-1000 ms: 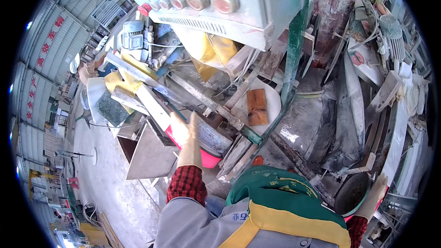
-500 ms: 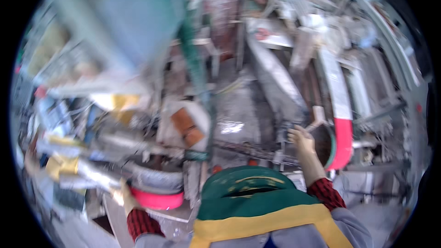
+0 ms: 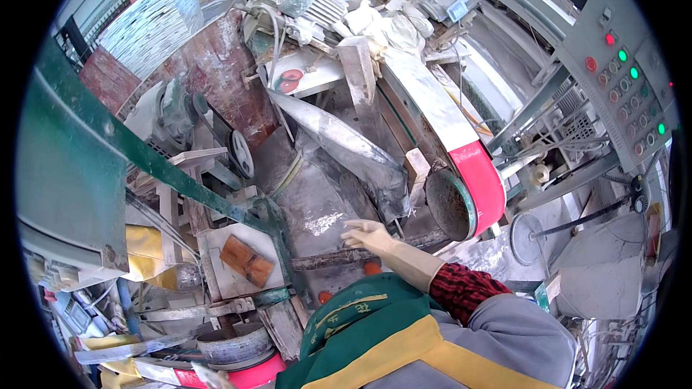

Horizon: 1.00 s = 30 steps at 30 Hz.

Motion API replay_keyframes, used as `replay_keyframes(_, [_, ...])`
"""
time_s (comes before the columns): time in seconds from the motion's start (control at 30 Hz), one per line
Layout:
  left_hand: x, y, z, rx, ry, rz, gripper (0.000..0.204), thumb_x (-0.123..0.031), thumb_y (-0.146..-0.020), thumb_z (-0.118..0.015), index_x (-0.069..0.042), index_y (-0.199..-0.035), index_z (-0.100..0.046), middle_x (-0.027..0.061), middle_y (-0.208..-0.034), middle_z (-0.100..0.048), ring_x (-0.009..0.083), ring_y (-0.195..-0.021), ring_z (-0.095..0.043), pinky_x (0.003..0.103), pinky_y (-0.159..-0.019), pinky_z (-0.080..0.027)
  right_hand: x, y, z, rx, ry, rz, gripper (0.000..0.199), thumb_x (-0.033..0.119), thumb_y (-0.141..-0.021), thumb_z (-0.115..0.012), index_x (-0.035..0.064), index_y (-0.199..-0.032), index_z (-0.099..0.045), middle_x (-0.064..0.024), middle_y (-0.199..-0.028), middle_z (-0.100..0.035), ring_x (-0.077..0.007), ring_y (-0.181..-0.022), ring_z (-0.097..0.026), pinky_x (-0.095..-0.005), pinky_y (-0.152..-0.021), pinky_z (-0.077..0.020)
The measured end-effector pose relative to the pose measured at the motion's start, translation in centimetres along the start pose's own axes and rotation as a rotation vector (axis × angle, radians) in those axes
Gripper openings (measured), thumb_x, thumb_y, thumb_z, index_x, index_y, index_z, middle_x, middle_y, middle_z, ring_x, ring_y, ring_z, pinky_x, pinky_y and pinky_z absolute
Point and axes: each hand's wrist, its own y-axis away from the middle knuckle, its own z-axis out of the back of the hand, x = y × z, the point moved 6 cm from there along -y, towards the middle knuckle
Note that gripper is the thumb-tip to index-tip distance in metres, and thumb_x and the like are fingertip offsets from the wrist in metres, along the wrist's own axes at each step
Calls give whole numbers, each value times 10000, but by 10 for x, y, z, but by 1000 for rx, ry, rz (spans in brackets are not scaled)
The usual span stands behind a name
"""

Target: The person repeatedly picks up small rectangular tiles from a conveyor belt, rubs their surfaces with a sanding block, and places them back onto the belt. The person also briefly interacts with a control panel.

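Observation:
My right hand (image 3: pixel 371 236), in a pale cream glove, reaches out over the grey floor with its fingers spread and nothing in them. Just beyond it lies a long grey metal chute (image 3: pixel 346 140). To its right stands a round pulley wheel (image 3: pixel 450 203) under a curved red-and-white belt guard (image 3: pixel 481 184). A pale wooden block (image 3: pixel 416 173) is propped between chute and wheel. Only a blurred bit of my left hand (image 3: pixel 213 377) shows at the lower edge, beside a second red guard (image 3: pixel 252 373) and grey wheel (image 3: pixel 234 343); its fingers cannot be made out.
A grey control panel (image 3: pixel 623 90) with lit buttons stands at the right. On the left, a green frame bar (image 3: pixel 166 173) crosses the view. A brown block (image 3: pixel 246 260) rests on a pale board (image 3: pixel 216 274). Motors (image 3: pixel 445 0) sit at the back. A handwheel (image 3: pixel 526 238) is at right.
The view has swung to the right and sharpened, bringing in the control panel. My right hand has moved away from the pulley wheel, leftward. My left hand has sunk mostly below the lower edge.

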Motion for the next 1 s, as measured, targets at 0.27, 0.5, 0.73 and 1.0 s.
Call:
replay_keyframes(0.27, [-98,105,-168,706,78,-192,845,-6,-709,-737,-41,-1461,-353,194,-1420,-444,295,-1294,-452,384,-1098,-337,31,56,-125,416,160,-73,652,177,-909,-664,68,-1477,-364,-104,-1052,-674,-129,-810,-625,-279,-722,-535])
replay_keyframes(0.5, [-187,208,-273,1117,69,-630,833,-87,-644,-819,15,-1378,-437,231,-1343,-500,341,-1229,-517,411,-1069,-393,113,80,-58,80,37,232,379,112,-852,-720,83,-1220,-630,-32,-903,-690,-95,-746,-624,-265,-649,-515])
replay_keyframes(0.73, [-193,275,-302,1345,4,-660,890,-45,-663,-800,-46,-1443,-371,153,-1466,-403,271,-1356,-390,367,-1135,-306,148,84,50,-293,-1,406,340,256,-927,-661,0,-1150,-655,-41,-878,-700,-80,-706,-643,-228,-607,-512])
replay_keyframes(1.0, [-213,296,-320,1212,72,-838,864,-83,-644,-840,7,-1395,-421,230,-1348,-500,328,-1226,-527,408,-1028,-428,141,123,28,-30,307,345,595,78,-921,-611,38,-1462,-367,-51,-1083,-646,-77,-877,-591,-258,-776,-502])
